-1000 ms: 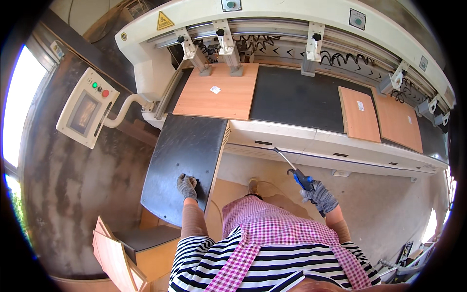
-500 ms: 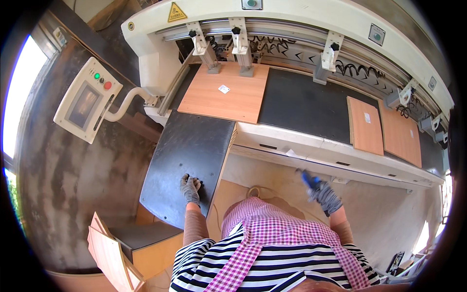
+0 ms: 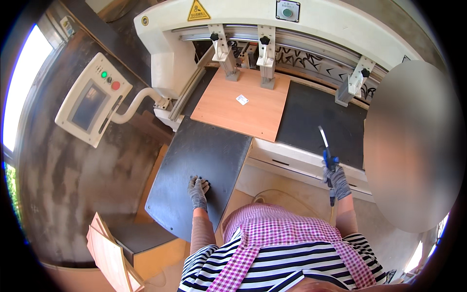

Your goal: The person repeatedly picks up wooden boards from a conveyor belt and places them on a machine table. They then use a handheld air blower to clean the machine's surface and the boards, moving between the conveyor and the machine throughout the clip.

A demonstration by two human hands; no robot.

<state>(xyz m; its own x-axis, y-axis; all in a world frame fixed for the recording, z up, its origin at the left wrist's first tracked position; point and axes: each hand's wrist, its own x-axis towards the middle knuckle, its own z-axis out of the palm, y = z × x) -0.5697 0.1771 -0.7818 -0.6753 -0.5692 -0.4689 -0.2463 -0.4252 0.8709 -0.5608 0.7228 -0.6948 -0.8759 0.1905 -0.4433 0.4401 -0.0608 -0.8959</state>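
My left hand (image 3: 198, 191), in a grey glove, rests on a black-topped side table (image 3: 194, 146). Its fingers are apart, their dark tips on the surface. An air blow gun (image 3: 329, 160), blue with a bent silver nozzle, is gripped in my gloved right hand (image 3: 336, 180); its nozzle points up over the machine bed's front edge. A yellowish hose (image 3: 332, 214) runs down from its lower end. Left of the blow gun lies a wood-coloured board (image 3: 243, 109) with a small white label, under two clamp posts (image 3: 266, 61) of the machine.
A control panel (image 3: 92, 100) on a curved arm stands at the left. The white machine beam (image 3: 331, 24) arches across the back. Wood boards (image 3: 107, 253) lean by a low cabinet (image 3: 158, 255) at the lower left. A blurred oval hides the right side.
My right hand has raised the blow gun up and forward, from below the bed's edge to over it. My left hand stays on the black top. The view has shifted left.
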